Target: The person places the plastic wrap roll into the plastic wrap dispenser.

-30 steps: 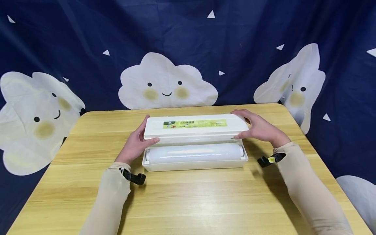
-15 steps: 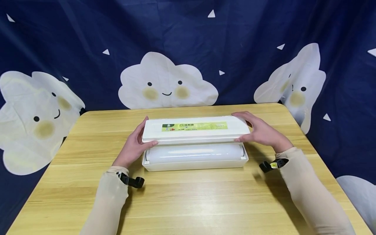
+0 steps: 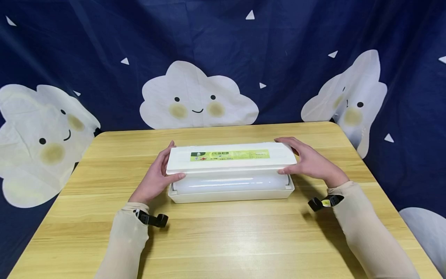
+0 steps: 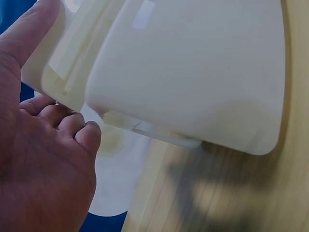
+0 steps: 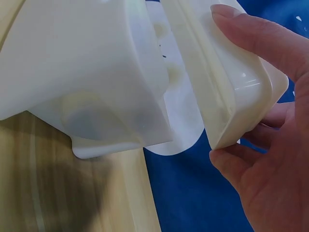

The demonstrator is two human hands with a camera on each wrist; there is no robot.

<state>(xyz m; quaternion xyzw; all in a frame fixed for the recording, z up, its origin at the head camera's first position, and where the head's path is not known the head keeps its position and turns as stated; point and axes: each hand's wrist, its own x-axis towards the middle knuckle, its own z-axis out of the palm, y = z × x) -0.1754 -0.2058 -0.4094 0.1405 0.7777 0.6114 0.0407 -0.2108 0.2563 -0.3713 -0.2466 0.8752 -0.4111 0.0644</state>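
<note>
A long white plastic dispenser box [image 3: 231, 193] lies across the middle of the wooden table [image 3: 223, 240]. Inside it a roll of clear film [image 3: 230, 183] shows under the half-lowered white lid [image 3: 230, 164], which carries a green label [image 3: 230, 155]. My left hand [image 3: 156, 176] grips the lid's left end [image 4: 72, 58], thumb on the front edge and fingers behind. At the lid's right end [image 5: 231, 96] my right hand [image 3: 306, 161] holds on the same way. The box base [image 4: 193, 72] fills both wrist views, and its right end [image 5: 82, 72] shows in the right one.
A dark blue cloth with white smiling clouds [image 3: 196, 99] hangs behind the table. Black wrist straps [image 3: 153, 220] sit at both cuffs. The table edges fall away at left and right.
Both hands have brought the lid down toward the box base; the gap over the film roll has narrowed.
</note>
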